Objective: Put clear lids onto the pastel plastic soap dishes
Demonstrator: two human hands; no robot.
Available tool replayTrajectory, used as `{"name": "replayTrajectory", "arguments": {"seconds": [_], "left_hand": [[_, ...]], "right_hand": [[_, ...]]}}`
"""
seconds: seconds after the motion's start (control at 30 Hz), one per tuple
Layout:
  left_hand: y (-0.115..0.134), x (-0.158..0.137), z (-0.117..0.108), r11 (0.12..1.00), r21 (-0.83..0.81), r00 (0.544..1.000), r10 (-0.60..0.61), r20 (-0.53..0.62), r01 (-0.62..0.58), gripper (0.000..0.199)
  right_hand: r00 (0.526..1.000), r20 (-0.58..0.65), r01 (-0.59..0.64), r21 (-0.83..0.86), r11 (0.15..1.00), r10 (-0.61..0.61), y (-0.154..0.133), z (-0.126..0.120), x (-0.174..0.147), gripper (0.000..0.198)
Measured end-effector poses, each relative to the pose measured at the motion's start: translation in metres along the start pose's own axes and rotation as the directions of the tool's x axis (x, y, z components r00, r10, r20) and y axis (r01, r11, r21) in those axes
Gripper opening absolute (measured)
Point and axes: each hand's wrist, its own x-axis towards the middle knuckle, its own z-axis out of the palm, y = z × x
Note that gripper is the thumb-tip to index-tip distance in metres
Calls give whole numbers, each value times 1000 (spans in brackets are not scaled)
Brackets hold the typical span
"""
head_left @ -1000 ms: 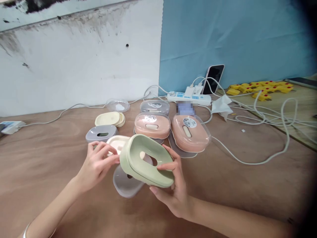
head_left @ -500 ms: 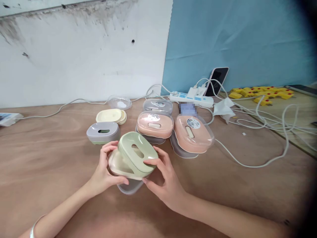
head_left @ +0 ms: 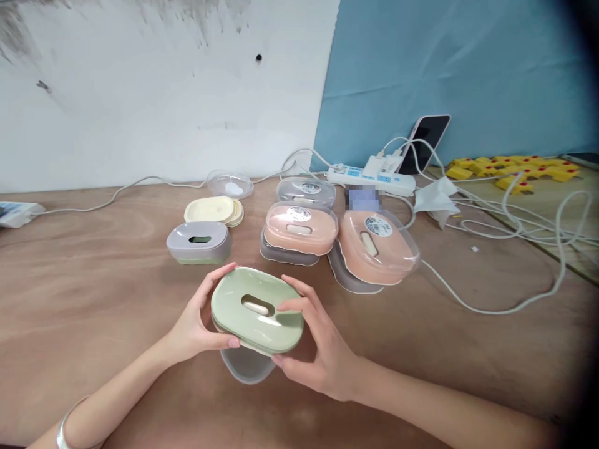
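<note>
In the head view, my left hand [head_left: 199, 323] is closed on the left end of a pale green oval plastic box [head_left: 257, 287], thumb at the near side. My right hand [head_left: 322, 346] grips its right end, with a finger resting on the top by the slot. A cream raised piece [head_left: 256, 307] shows inside that slot, and a cream rim peeks out under the green cover. Beneath the box, partly hidden, lies a clear grey oval shell [head_left: 248, 365]. A lavender slotted oval box [head_left: 199, 243] sits behind my left hand, with stacked cream oval plates [head_left: 210, 211] beyond it.
Peach oval boxes [head_left: 299, 240] [head_left: 374, 255] under clear covers sit behind the hands, near another clear-covered box [head_left: 306, 193]. A clear shell [head_left: 229, 185], a power strip [head_left: 374, 179], a leaning phone [head_left: 425, 143], loose white cables [head_left: 505, 308] and yellow blocks [head_left: 512, 169] lie farther back.
The green cover has gone from tilted over the cream base to lying evenly on it, covering most of it. The cream raised piece now shows in the slot. The view has shifted slightly.
</note>
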Motion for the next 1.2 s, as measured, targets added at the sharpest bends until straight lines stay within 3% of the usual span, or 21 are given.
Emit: {"name": "replayTrajectory", "arguments": {"seconds": [0.13,0.27,0.4,0.57,0.77,0.9,1.07,1.2], "left_hand": [[2,-1,2,997,-42,998,-60,10,60,95],[5,0,-2,984,-110,987,-134,93,144,97],[7,3,-7,965,-136,965,-200,172,224,97],[9,4,-7,956,-12,940,-285,190,292,99],[9,0,-7,950,71,924,-312,220,303,100],[7,0,-8,953,142,935,-293,198,268,100],[13,2,-11,964,195,959,-216,183,180,88],[44,12,-18,830,526,981,-180,-65,187,53]], "right_hand": [[997,46,68,-86,994,-64,1,1,-2,54],[991,51,135,-201,970,-127,3,4,-4,66],[989,59,145,-252,957,-134,3,5,-5,59],[993,47,113,-235,965,-105,2,6,-5,52],[994,94,64,-173,983,-48,2,5,-5,61],[994,107,2,-176,984,17,2,4,-5,66],[992,66,-96,-121,988,105,0,4,-2,53],[983,24,-181,-68,981,183,-1,2,1,51]]}}
